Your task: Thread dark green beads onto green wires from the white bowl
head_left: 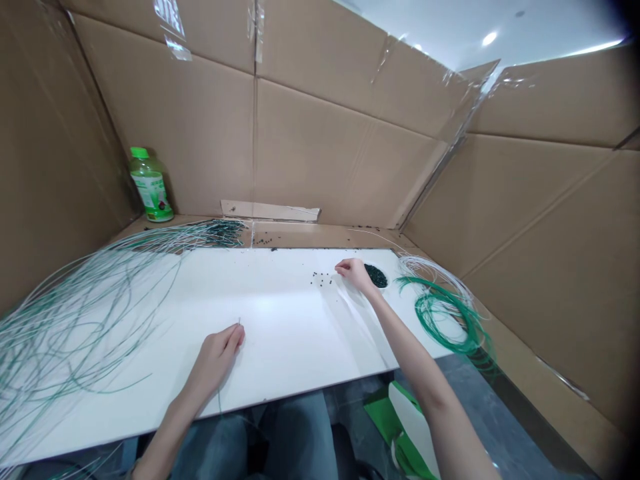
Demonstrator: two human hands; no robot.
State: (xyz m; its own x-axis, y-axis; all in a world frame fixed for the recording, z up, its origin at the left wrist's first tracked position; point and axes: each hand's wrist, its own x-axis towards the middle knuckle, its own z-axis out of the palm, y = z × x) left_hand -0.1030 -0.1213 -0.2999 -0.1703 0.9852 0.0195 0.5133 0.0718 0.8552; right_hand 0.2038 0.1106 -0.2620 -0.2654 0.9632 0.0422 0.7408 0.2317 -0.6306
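Note:
Over the front left of the white board, my left hand is closed in a pinch on a thin wire. Its short tip sticks up past the fingers, and a greenish length hangs below towards the board's front edge. Farther back and to the right, my right hand has its fingertips pressed together; whatever they hold is too small to make out. Several loose dark bead-like bits lie just left of those fingertips. Right beside the wrist is a round heap of dark green bits.
Long green and white wires spread over the left side, dark bits bunched at their far ends. Coils of green wire and white wire lie at the right edge. A green-capped bottle stands back left. Cardboard walls enclose the table.

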